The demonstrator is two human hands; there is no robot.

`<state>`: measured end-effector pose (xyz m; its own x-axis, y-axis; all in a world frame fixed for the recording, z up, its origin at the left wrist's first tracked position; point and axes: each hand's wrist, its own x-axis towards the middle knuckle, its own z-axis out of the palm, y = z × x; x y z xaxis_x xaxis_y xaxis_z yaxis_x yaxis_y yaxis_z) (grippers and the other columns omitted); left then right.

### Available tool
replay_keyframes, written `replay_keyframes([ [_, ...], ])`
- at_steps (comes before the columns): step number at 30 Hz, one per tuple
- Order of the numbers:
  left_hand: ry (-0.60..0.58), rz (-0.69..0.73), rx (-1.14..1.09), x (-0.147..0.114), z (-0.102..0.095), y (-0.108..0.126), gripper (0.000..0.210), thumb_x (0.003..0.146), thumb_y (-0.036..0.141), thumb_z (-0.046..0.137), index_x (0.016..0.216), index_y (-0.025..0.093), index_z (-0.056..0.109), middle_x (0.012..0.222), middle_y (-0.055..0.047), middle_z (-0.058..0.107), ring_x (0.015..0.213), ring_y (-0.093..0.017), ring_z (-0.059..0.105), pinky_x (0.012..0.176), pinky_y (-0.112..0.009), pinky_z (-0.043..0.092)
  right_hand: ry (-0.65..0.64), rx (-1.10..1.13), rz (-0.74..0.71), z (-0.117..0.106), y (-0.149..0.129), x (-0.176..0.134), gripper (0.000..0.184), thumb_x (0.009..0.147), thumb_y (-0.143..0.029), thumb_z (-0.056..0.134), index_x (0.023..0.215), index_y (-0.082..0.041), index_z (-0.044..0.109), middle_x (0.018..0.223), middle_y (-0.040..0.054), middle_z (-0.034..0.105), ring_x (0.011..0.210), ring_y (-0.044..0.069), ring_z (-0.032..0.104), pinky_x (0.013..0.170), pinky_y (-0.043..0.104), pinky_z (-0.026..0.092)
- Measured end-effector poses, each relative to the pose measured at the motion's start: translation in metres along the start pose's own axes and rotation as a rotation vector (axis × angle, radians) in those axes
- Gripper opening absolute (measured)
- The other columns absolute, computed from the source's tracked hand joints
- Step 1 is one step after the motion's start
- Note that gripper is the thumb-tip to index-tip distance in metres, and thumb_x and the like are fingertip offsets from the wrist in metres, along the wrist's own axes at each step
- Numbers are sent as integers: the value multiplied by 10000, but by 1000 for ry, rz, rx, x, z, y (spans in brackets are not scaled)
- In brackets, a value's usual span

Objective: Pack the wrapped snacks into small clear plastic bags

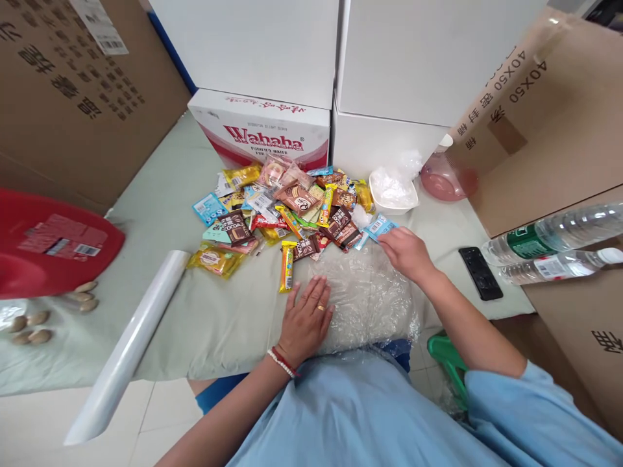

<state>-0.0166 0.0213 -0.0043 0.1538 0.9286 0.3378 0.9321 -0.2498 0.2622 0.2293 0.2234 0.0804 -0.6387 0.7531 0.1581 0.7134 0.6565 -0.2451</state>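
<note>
"On the left of the figure, how are your fingers set?"
"My left hand lies palm down, fingers straight and slightly spread, gripping nothing; it rests by the left side of the clear plastic film, over the pale green cloth."
"And on the right?"
"My right hand has thumb and fingers drawn together, pinching the near right end of a blue packet."
"Where is that packet?"
"At the right end of the heap of wrapped snacks, just in front of the white bowl."
"The surroundings?"
"Behind the heap, a red-and-white box; to its left, nearer me, a white roll; far right, a black phone beside two plastic bottles."
</note>
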Motion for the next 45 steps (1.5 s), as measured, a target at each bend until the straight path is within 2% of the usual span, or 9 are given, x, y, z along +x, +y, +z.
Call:
replay_keyframes([
  [5, -190, -26, 39, -4, 0, -7, 575, 1052, 413, 486, 1574, 175, 456, 1653, -150, 437, 1530, -316, 426, 1272, -566, 254, -311, -259, -326, 27, -31, 77, 368, 1045, -161, 467, 1346, -225, 668, 1341, 126, 640, 1176, 296, 526, 787, 363, 465],
  [12, -213, -42, 73, -15, -3, -20, 662, 1037, 537, 478, 1613, 221, 401, 1714, -127, 312, 1574, -312, 344, 1298, -610, 136, -342, -352, -296, 30, -33, 88, 321, 1047, -145, 455, 1255, -182, 697, 1201, 143, 704, 1089, 283, 594, 792, 352, 457],
  [21, -221, -73, 52, -11, -1, -22, 639, 1038, 550, 455, 1604, 254, 427, 1714, -93, 320, 1573, -300, 349, 1305, -598, 125, 132, 115, -81, -8, -49, 14, 253, 1050, -246, 493, 1259, -185, 624, 1178, 115, 711, 1082, 248, 676, 885, 348, 537],
  [27, -208, -73, 57, -3, -2, -30, 594, 1053, 493, 443, 1606, 279, 423, 1711, -89, 327, 1572, -297, 353, 1296, -592, 158, -27, -42, -180, 41, -88, -55, 281, 1032, -148, 502, 1260, -176, 663, 1197, 118, 738, 1027, 243, 702, 842, 357, 558],
  [31, -186, -67, 101, -5, -1, -40, 609, 1060, 467, 432, 1617, 221, 401, 1713, -112, 308, 1560, -300, 373, 1292, -584, 162, -279, -32, -212, 55, -90, -58, 260, 1021, -257, 614, 1264, -208, 692, 1262, 97, 721, 1020, 234, 695, 795, 330, 544],
  [34, -174, -51, 112, -10, 0, -45, 679, 1058, 491, 417, 1635, 141, 342, 1702, -138, 327, 1563, -304, 366, 1300, -575, 141, -381, 49, -172, 32, -72, -24, 258, 1039, -415, 590, 1161, -242, 737, 1099, 63, 746, 971, 223, 674, 762, 307, 519],
  [36, -173, -45, 111, -12, 0, -46, 726, 1050, 513, 416, 1651, 124, 295, 1696, -151, 336, 1563, -317, 364, 1301, -589, 136, -274, -4, -61, 12, -53, 17, 294, 1067, -381, 507, 1080, -217, 751, 1012, 86, 740, 1011, 260, 642, 799, 341, 512],
  [39, -186, -53, 109, -12, 0, -45, 754, 1041, 538, 415, 1663, 137, 267, 1695, -157, 339, 1557, -331, 374, 1297, -606, 150, -61, -133, 83, -3, -28, 89, 297, 1050, -294, 493, 1183, -167, 726, 1145, 152, 714, 1156, 331, 564, 914, 421, 496],
  [45, -191, -55, 127, -11, 1, -46, 741, 1040, 547, 416, 1643, 128, 318, 1696, -147, 341, 1557, -323, 375, 1298, -596, 157, -224, -280, 36, 25, -13, 178, 650, 872, -334, 762, 1475, -180, 574, 1419, 187, 570, 1312, 395, 450, 1053, 491, 450],
])
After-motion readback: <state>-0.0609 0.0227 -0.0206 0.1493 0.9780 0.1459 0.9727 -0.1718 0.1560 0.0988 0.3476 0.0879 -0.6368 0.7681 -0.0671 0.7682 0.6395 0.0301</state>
